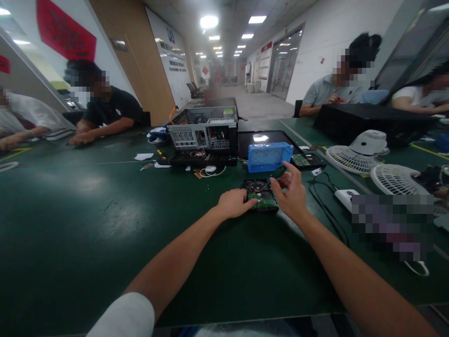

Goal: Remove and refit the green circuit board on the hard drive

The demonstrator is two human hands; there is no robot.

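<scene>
A hard drive (260, 206) with a green circuit board lies on the dark green table in front of me. My left hand (235, 203) grips its left side, the thumb resting on the board. Above the drive's right edge, my right hand (290, 193) pinches a screwdriver (278, 172) by its dark handle; the tip is too small to make out. Just behind the drive stands a blue plastic box (269, 157), tilted with its opening toward me.
An opened computer case (203, 133) stands at the back, beside a dark flat panel (259, 138). Another circuit board (302, 160) lies right of the blue box. White fan parts (354, 152), a power strip (347, 199) and a black cable (322, 206) occupy the right. Several people sit around the table.
</scene>
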